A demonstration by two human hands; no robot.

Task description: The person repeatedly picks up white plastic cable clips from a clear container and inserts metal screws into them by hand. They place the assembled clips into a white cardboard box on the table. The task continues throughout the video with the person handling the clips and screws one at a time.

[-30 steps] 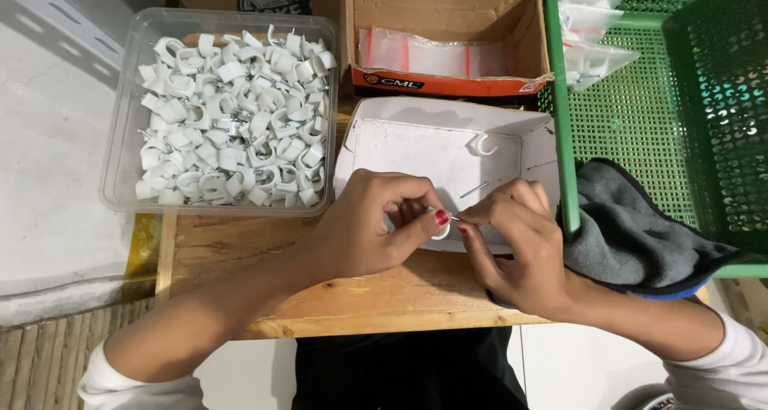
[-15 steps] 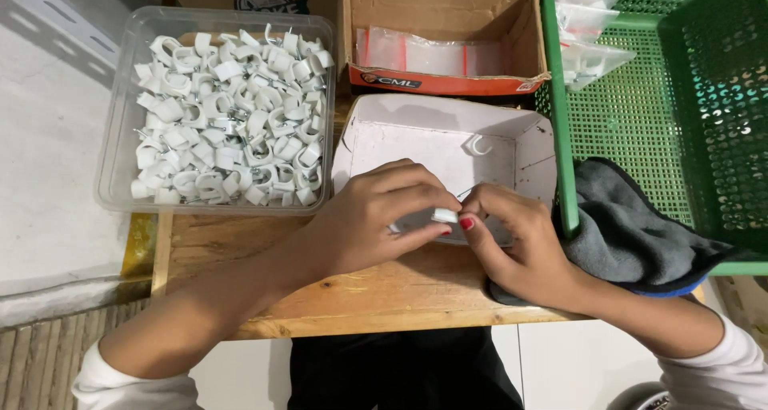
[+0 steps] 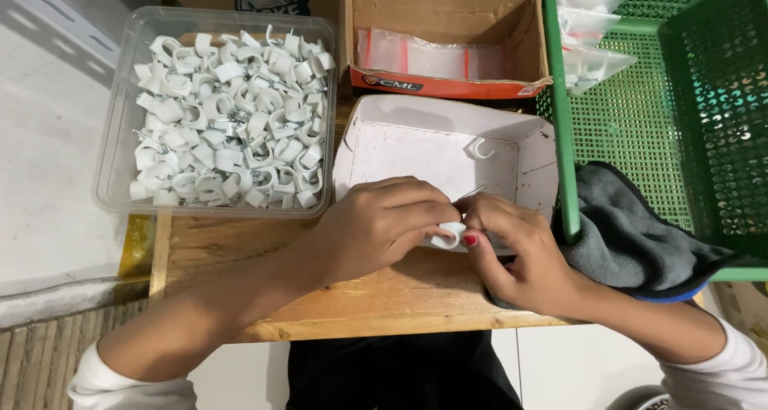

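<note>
We have both hands meeting over the near edge of the white cardboard tray (image 3: 448, 150). Our left hand (image 3: 384, 226) and right hand (image 3: 512, 250) pinch one white cable clip (image 3: 450, 234) between their fingertips, each grip closed on it, and a thin metal nail (image 3: 470, 192) sticks up just above it. As we judge it, the work is at an early stage: only one loose clip (image 3: 480, 148) lies in the tray, while the clear plastic tub (image 3: 112, 162) at far left is heaped with clips. Flat plastic bags (image 3: 432, 58) lie in the brown box (image 3: 448, 2). A grey cloth (image 3: 632, 234) drapes over the green basket (image 3: 560, 138) at right. Our fingers hide most of the held clip, so we cannot tell whether the nail is seated in it.
</note>
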